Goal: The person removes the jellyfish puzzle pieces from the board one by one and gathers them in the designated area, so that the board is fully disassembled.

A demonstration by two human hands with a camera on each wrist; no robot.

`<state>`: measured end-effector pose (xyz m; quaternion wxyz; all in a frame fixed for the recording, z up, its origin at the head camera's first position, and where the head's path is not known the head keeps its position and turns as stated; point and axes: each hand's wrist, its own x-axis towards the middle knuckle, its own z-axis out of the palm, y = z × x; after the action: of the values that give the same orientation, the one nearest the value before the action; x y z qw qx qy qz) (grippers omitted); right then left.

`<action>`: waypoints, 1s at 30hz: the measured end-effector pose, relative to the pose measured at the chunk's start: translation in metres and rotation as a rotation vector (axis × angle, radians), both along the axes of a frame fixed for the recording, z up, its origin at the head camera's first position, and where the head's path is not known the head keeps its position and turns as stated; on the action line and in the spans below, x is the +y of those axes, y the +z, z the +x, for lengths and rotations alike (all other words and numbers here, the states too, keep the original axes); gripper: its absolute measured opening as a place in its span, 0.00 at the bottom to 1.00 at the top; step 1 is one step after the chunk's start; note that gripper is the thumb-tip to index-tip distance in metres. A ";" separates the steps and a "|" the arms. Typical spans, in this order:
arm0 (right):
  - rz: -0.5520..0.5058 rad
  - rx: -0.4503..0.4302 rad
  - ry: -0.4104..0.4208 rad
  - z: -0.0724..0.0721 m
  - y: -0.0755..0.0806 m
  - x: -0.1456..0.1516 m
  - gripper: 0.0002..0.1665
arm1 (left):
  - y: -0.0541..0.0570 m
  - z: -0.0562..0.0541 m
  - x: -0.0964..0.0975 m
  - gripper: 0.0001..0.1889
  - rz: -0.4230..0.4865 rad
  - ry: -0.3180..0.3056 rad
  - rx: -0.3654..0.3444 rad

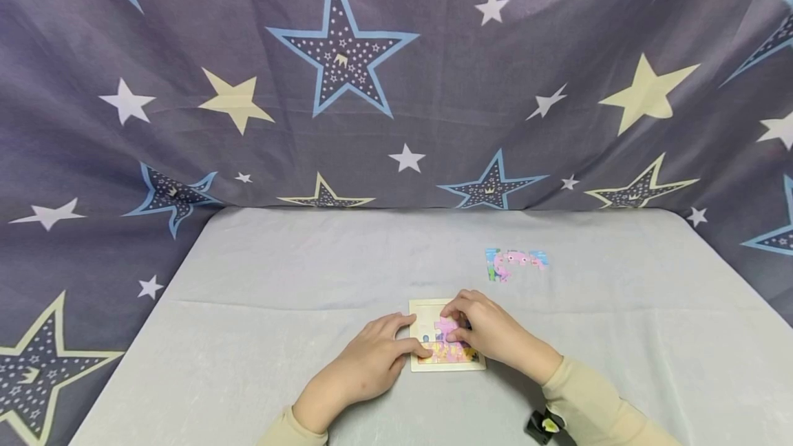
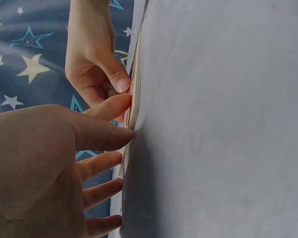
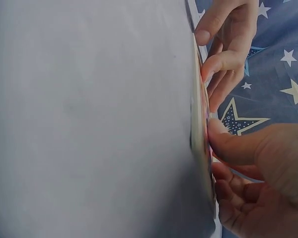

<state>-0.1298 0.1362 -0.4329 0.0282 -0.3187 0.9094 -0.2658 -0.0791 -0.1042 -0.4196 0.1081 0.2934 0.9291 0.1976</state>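
Note:
A square jigsaw puzzle tray [image 1: 447, 368] with a pale wooden rim lies flat on the table. Its lower row is filled with colourful pieces, and pink pieces [image 1: 443, 326] sit above that row. From the left side, my left hand [image 1: 365, 360] steadies the tray, fingers extended, one fingertip on the lower row. Over the tray's right part, my right hand [image 1: 492, 332] has thumb and curled fingers about a pink puzzle piece, partly hidden by the hand. Both wrist views see the tray edge-on, with the left hand [image 2: 44, 158] and right hand [image 3: 268, 158] at it.
Beyond the tray, to the right, several loose puzzle pieces [image 1: 492, 263] with pink and blue printing lie together. A grey cloth [image 1: 260, 274] covers the table. A dark curtain with stars [image 1: 434, 88] hangs behind it. A small black device [image 1: 540, 427] is by the right sleeve.

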 end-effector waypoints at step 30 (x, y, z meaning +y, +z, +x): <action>0.009 -0.109 -0.081 -0.001 0.005 -0.007 0.15 | -0.001 0.000 0.000 0.18 0.010 0.005 -0.006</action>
<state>-0.1311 0.1294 -0.4284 0.0685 -0.2667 0.9198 -0.2797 -0.0789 -0.1041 -0.4205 0.1088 0.2911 0.9285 0.2033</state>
